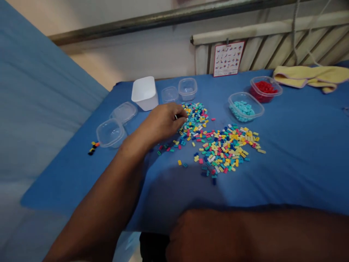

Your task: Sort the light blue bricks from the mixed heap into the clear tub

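My left hand reaches over the left heap of small plastic building bricks, thumb and forefinger brought together at its edge. What sits between those fingertips, if anything, is too small to make out. A second heap of mixed bricks, with yellow, teal, pink, white and navy pieces, spreads to the right and nearer to me. Low in the view, at the table's front edge, my right hand is in shadow, curled closed. Its fingertips are hidden, so its contents do not show.
Clear tubs hold turquoise bricks and red bricks. Left stand a white bin, clear tubs, lids and a few black and orange bricks. A picture card and yellow cloth are behind.
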Demonstrator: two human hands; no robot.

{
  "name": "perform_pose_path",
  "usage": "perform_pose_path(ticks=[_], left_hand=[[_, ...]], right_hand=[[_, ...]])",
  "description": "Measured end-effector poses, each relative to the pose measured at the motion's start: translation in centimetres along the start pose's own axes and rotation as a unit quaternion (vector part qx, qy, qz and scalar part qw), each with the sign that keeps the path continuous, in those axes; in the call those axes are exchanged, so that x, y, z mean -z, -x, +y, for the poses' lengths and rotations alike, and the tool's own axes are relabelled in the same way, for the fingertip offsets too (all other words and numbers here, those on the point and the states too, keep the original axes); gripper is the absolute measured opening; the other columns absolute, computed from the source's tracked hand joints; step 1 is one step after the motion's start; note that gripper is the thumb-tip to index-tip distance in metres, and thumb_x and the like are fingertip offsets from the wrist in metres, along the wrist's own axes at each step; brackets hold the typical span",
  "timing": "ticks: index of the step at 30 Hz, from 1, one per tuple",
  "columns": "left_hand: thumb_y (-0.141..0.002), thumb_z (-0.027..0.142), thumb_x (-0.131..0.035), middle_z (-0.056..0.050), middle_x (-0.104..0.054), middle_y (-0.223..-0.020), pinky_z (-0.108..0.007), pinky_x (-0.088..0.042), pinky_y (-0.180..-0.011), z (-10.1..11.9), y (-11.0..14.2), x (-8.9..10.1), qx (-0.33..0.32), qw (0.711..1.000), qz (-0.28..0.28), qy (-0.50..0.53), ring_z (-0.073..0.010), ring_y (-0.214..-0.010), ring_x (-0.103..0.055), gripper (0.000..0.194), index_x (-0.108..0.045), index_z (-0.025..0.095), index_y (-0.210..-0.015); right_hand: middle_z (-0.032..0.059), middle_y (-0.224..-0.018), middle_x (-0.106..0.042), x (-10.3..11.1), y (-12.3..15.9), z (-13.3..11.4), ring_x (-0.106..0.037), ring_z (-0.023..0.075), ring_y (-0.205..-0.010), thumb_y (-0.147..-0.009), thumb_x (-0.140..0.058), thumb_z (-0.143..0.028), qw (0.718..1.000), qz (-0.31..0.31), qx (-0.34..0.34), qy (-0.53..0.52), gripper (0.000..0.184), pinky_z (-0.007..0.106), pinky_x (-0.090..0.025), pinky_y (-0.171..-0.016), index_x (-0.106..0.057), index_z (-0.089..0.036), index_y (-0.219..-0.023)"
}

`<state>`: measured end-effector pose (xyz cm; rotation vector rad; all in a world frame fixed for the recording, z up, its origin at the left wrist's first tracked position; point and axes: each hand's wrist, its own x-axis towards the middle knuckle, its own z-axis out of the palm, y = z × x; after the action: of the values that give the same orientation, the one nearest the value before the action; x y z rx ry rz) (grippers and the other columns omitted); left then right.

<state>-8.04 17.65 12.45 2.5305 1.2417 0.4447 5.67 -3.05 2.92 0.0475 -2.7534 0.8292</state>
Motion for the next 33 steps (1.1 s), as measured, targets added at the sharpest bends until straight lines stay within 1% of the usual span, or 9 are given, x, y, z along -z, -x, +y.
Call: perform_pose_path(ticks=[4,8,12,15,20,25,29,31,33], left_hand=[[-0.096,0.022,-0.065,-0.004,-0.077,-0.099,-0.030,-0.049,-0.078,-1.1,2.3,0.5,0.023,0.999,-0.041,-0.002,-0.0181,-0.085,-0.068,0.017,-0.080,0.018,-0.102],[-0.098,0.020,-0.064,-0.003,-0.076,-0.099,-0.031,-0.048,-0.078,-1.6,3.1,-0.6,-0.004,0.996,-0.085,-0.022,-0.0192,-0.089,-0.068,0.017,-0.080,0.019,-0.103],[-0.103,0.020,-0.061,-0.007,-0.078,-0.112,-0.035,-0.051,-0.088,-1.6,3.0,-2.3,-0.037,0.994,-0.088,-0.047,-0.0238,-0.103,-0.070,0.022,-0.081,0.017,-0.111],[-0.105,0.020,-0.060,-0.007,-0.077,-0.117,-0.037,-0.051,-0.092,-1.2,3.2,-3.2,-0.062,0.993,-0.087,-0.057,-0.0254,-0.110,-0.070,0.024,-0.080,0.018,-0.116],[-0.107,0.023,-0.062,-0.004,-0.077,-0.114,-0.034,-0.052,-0.091,-0.6,3.4,-2.8,-0.120,0.985,-0.121,0.017,-0.0213,-0.106,-0.070,0.019,-0.079,0.020,-0.114],[-0.111,0.025,-0.055,-0.009,-0.075,-0.115,-0.036,-0.052,-0.091,-1.3,3.1,-2.8,-0.073,0.996,-0.039,-0.044,-0.0232,-0.106,-0.069,0.024,-0.077,0.017,-0.117],[-0.112,0.024,-0.048,-0.010,-0.071,-0.113,-0.036,-0.052,-0.085,-0.9,3.2,-3.4,-0.101,0.987,-0.079,-0.093,-0.0234,-0.104,-0.067,0.030,-0.078,0.017,-0.111],[-0.111,0.023,-0.049,-0.009,-0.070,-0.111,-0.035,-0.052,-0.087,-0.5,3.4,-3.3,-0.127,0.984,-0.095,-0.075,-0.0229,-0.105,-0.066,0.029,-0.077,0.017,-0.109],[-0.111,0.023,-0.050,-0.009,-0.071,-0.111,-0.035,-0.053,-0.092,-0.4,3.5,-3.0,-0.150,0.984,-0.093,-0.038,-0.0224,-0.107,-0.066,0.027,-0.077,0.018,-0.111]], right_hand=[[-0.0041,-0.091,-0.080,-2.2,-0.1,-0.2,-0.074,0.0152,-0.082,-0.111,-0.065,-0.031,0.999,0.030,-0.004,0.024,0.013,0.030,-0.047,-0.060,-0.078,-0.032,-0.106],[-0.0039,-0.084,-0.079,-3.2,-0.2,-0.1,-0.072,0.0156,-0.076,-0.112,-0.064,-0.034,0.998,0.033,-0.023,0.039,0.015,0.031,-0.047,-0.061,-0.078,-0.033,-0.109],[-0.0051,-0.087,-0.081,-3.3,-0.2,-0.1,-0.071,0.0156,-0.074,-0.108,-0.071,-0.033,0.999,0.013,-0.011,0.029,0.010,0.031,-0.043,-0.056,-0.079,-0.036,-0.113],[-0.0048,-0.090,-0.081,-3.3,-0.1,-0.1,-0.071,0.0161,-0.076,-0.107,-0.073,-0.036,1.000,0.017,-0.012,0.019,0.010,0.032,-0.044,-0.058,-0.079,-0.036,-0.115],[-0.0042,-0.092,-0.081,-3.2,-0.1,0.0,-0.073,0.0156,-0.080,-0.109,-0.069,-0.031,1.000,0.015,-0.025,0.002,0.014,0.031,-0.044,-0.059,-0.080,-0.037,-0.116],[-0.0035,-0.090,-0.081,-3.0,-0.2,0.0,-0.074,0.0155,-0.082,-0.108,-0.071,-0.030,0.999,0.019,-0.027,-0.007,0.012,0.030,-0.044,-0.059,-0.080,-0.036,-0.111],[-0.0033,-0.092,-0.082,-2.7,-0.3,-0.1,-0.075,0.0152,-0.082,-0.109,-0.070,-0.031,1.000,0.008,-0.026,-0.005,0.013,0.031,-0.042,-0.056,-0.081,-0.036,-0.112],[-0.0035,-0.092,-0.082,-2.4,-0.3,-0.1,-0.074,0.0149,-0.081,-0.109,-0.069,-0.029,1.000,0.000,-0.029,-0.006,0.015,0.031,-0.041,-0.055,-0.081,-0.036,-0.114],[-0.0035,-0.092,-0.082,-2.2,-0.4,-0.2,-0.073,0.0147,-0.079,-0.109,-0.069,-0.028,0.999,-0.007,-0.034,-0.009,0.016,0.031,-0.041,-0.055,-0.082,-0.035,-0.113]])
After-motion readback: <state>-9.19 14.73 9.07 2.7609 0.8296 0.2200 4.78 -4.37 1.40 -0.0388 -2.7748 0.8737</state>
